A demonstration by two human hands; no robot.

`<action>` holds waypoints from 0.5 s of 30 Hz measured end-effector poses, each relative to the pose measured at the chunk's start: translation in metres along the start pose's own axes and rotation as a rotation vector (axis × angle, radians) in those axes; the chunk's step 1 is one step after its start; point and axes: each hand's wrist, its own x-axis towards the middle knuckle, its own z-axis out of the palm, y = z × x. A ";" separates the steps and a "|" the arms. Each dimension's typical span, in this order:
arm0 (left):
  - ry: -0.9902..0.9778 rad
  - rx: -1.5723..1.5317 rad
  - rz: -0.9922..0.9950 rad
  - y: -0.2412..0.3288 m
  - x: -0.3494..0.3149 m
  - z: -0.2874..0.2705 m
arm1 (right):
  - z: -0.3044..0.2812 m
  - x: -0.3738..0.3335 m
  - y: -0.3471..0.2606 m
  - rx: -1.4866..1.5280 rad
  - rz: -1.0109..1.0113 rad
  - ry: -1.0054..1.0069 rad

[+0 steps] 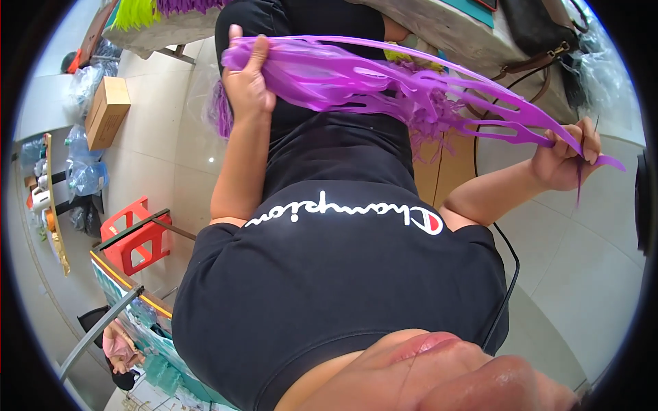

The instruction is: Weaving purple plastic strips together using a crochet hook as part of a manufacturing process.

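A bundle of thin, glossy purple strips (312,75), like slit plastic film or soft sheet, stretches across above my lap. My left hand (248,82) grips its left end, with the thumb lying over the bunched layers. My right hand (567,152), far out to the right, pinches the drawn-out ends of several strips, and a pointed tip sticks out past the fingers. Between the hands one long strip runs taut along the upper side. Lower strips have long gaps, and a crumpled, frayed purple clump (435,106) hangs right of the middle.
Ahead, a covered table (439,20) carries a dark bag (538,27) at right. Lime-green fringe (137,14) lies at the upper left. A cardboard box (108,113) and a red stool (137,236) stand on the left. A black cable (508,253) runs past my right side. Another person (120,346) is at lower left.
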 end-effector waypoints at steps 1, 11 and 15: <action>0.006 0.005 0.027 0.005 -0.002 0.001 | 0.001 -0.001 -0.001 -0.010 -0.003 0.000; 0.120 0.052 0.105 0.012 0.028 -0.033 | -0.005 0.008 -0.057 0.265 -0.157 0.093; 0.120 0.077 0.101 0.021 0.022 -0.020 | 0.001 0.010 -0.035 0.091 -0.103 0.129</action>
